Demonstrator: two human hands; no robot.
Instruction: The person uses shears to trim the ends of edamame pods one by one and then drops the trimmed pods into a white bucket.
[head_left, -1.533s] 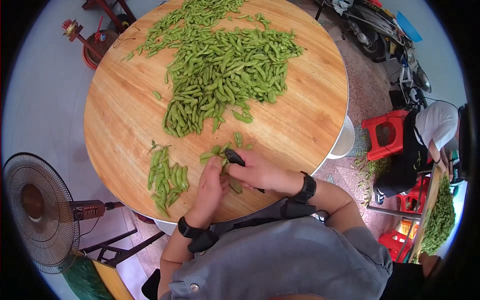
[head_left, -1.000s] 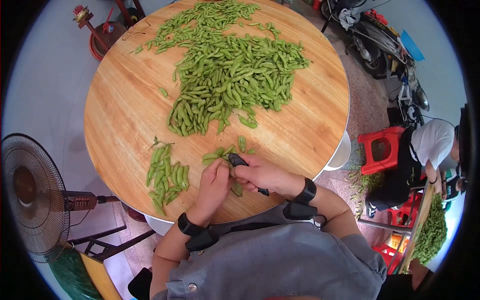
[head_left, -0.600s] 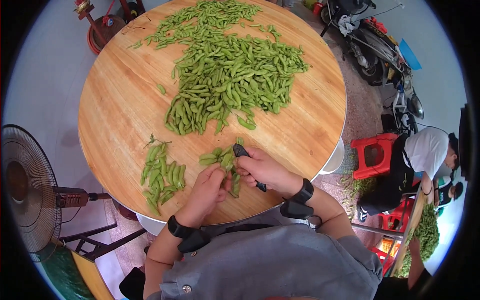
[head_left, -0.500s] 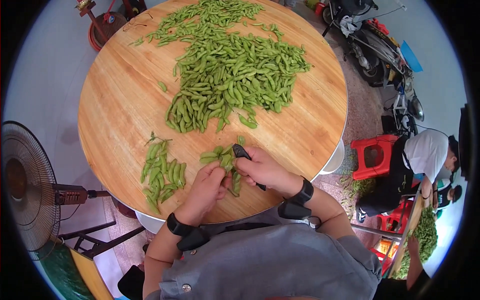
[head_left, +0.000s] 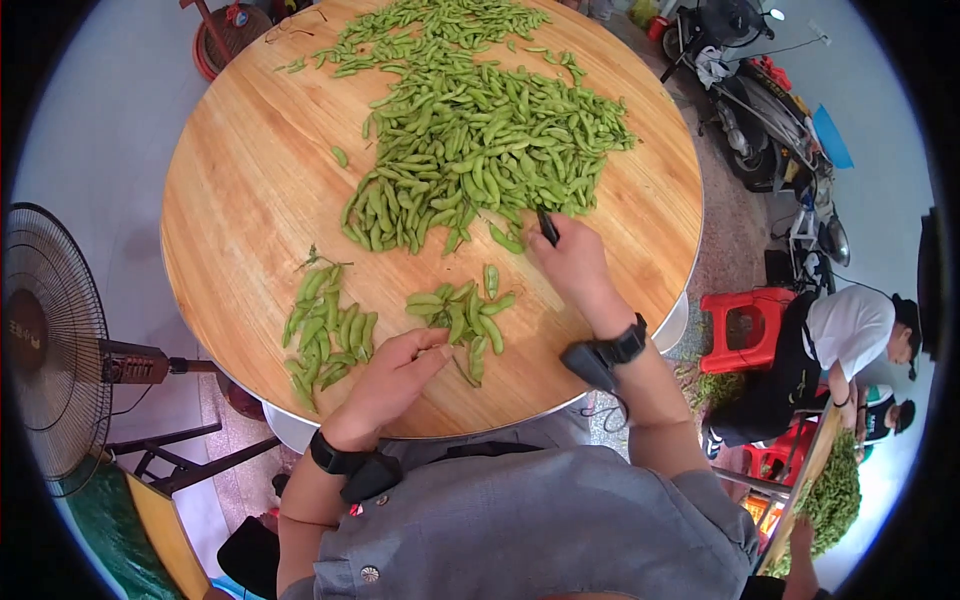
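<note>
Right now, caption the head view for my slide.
Wooden table: right hand holding a black tool beside heaped green pods; left hand near a smaller pile.

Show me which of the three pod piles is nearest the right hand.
The largest pile: the right hand is at its near edge, while the small left pile and small middle pile lie farther off.

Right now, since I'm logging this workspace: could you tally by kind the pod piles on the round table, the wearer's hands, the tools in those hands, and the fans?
Pod piles: 3 (big pile, left small pile, right small pile)
Hands: 2 (left hand, right hand)
Tools: 1 (black tool)
Fans: 1 (fan)
Total: 7
</note>
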